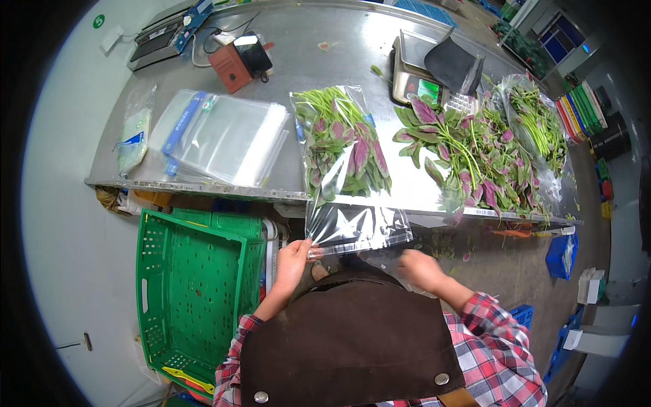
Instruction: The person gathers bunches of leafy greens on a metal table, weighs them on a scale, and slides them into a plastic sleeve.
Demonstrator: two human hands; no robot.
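A clear plastic bag (356, 224) filled with red-and-green amaranth (341, 147) lies on the steel table, stems at the far end. Its flat mouth hangs over the table's front edge towards me. Between thumb and fingers, my left hand (292, 262) pinches the left corner of that mouth. My right hand (421, 270) is blurred, just below the right corner and apart from it; its fingers look curled, but whether they hold anything is unclear. Loose amaranth (488, 157) is heaped to the right of the bag, beside another plastic bag of amaranth (534, 117).
A stack of clear bags (229, 137) lies left on the steel table (315, 61), near a phone in a brown case (239, 61). A digital scale (419, 71) carries a dark curved sheet (455, 63). Below left sits a green plastic crate (198, 285).
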